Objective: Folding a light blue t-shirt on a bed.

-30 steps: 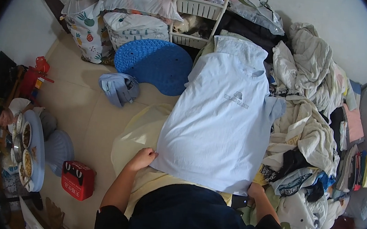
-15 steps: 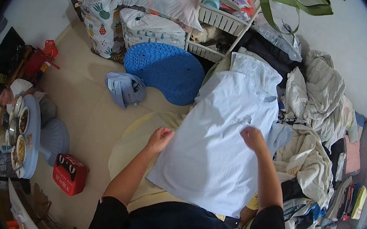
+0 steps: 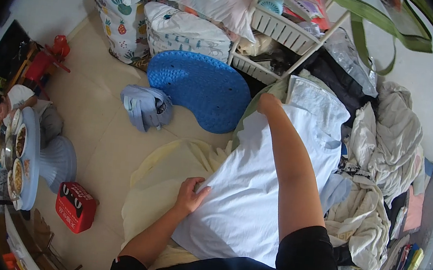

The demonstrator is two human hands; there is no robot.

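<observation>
Head view: two hands (image 3: pixel 190 195) (image 3: pixel 270 104), one pale shirt (image 3: pixel 247 186)

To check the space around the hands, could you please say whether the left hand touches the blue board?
Apart: the head view shows floor between the left hand and the blue board.

Right forearm (image 3: pixel 299 180), obstacle across shirt (image 3: pixel 239 190)

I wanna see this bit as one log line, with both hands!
left hand: at left edge of pale blue T-shirt | right hand: at its far-left corner | T-shirt: spread out | red cat-face box: on floor
</observation>
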